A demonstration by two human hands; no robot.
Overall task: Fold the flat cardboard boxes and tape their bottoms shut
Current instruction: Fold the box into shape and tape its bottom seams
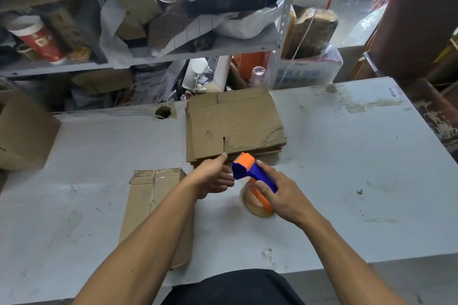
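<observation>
A stack of flat cardboard boxes [233,124] lies at the middle back of the grey table [347,156]. A folded box [148,205] with its bottom seam taped lies on its side at the front left, partly under my left forearm. My right hand [285,195] grips the blue handle of an orange and blue tape dispenser [250,173], whose tape roll [257,203] hangs just above the table. My left hand [213,176] reaches toward the near edge of the flat stack, thumb out and fingers relaxed, holding nothing.
A round cable hole [163,112] sits in the table left of the stack. A large cardboard box [22,131] stands at the left edge. Cluttered metal shelves [148,52] with bags and cartons run behind the table. A dark chair back [416,27] stands at the right.
</observation>
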